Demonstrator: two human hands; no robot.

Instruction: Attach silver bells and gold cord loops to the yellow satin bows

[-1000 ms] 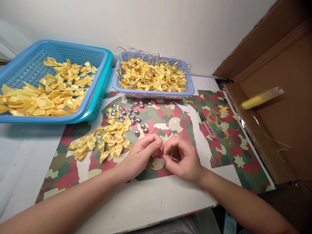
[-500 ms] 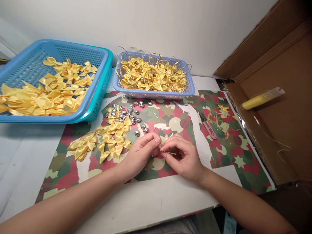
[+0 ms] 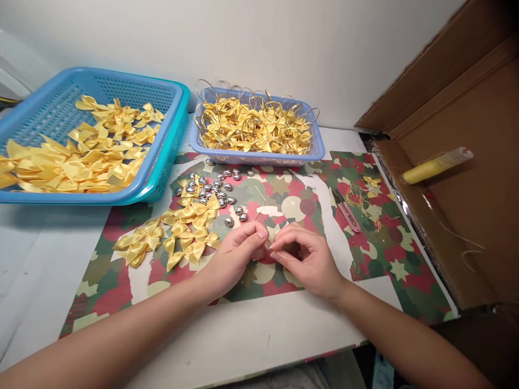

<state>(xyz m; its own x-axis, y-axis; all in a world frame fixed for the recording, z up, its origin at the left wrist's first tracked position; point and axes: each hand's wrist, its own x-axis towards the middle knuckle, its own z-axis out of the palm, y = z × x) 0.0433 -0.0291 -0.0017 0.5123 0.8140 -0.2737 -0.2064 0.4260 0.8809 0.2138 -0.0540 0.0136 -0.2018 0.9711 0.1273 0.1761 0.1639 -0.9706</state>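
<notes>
My left hand [image 3: 243, 246] is closed, thumb pressed on the curled fingers, with a thin thread [image 3: 261, 208] running up from it. Close beside it, my right hand [image 3: 304, 254] pinches fine yellow thread between thumb and index finger. A thin needle-like piece [image 3: 260, 192] lies on the patterned sheet beyond my hands. Yellow satin bows [image 3: 192, 251] lie to the left of my left hand. Several shiny silver bells [image 3: 218, 190] are scattered behind the bows.
A blue basket [image 3: 178, 108] of yellow bows stands at the left. Behind my hands is a smaller basket [image 3: 259, 156] of bows with gold wire loops. Pink-handled snips [image 3: 349, 217] and thread scraps [image 3: 359, 201] lie to the right. A cardboard wall holds a yellow thread spool [image 3: 432, 166].
The fingers of my right hand have shifted slightly, and the thread end at them lies differently. My left hand keeps its closed grip. The view has moved very slightly.
</notes>
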